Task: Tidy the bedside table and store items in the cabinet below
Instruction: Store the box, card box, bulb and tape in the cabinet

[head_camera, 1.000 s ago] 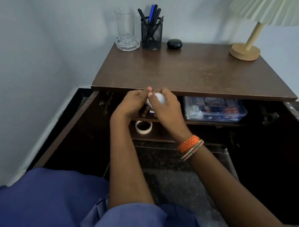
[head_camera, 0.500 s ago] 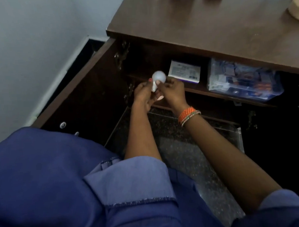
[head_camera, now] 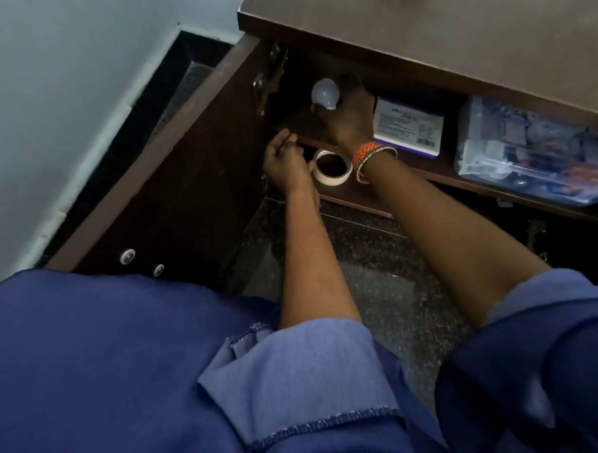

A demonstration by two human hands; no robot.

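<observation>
My right hand (head_camera: pixel 349 116) reaches into the cabinet's upper shelf (head_camera: pixel 435 170) and grips a white light bulb (head_camera: pixel 325 93) at the shelf's left end. My left hand (head_camera: pixel 286 161) hovers lower, at the shelf's front edge beside a roll of beige tape (head_camera: pixel 332 165), fingers loosely curled and holding nothing I can see. The tape lies on the lower level. The brown tabletop (head_camera: pixel 453 24) overhangs the shelf.
A white and purple box (head_camera: pixel 409 127) sits on the shelf right of my hand, and a clear plastic box of small items (head_camera: pixel 530 151) stands further right. The left cabinet door (head_camera: pixel 171 170) is swung open against the wall. Dark stone floor lies below.
My right hand carried the bulb up and into the shelf alone. My left hand let go of it and dropped toward the tape. The view tilted further down.
</observation>
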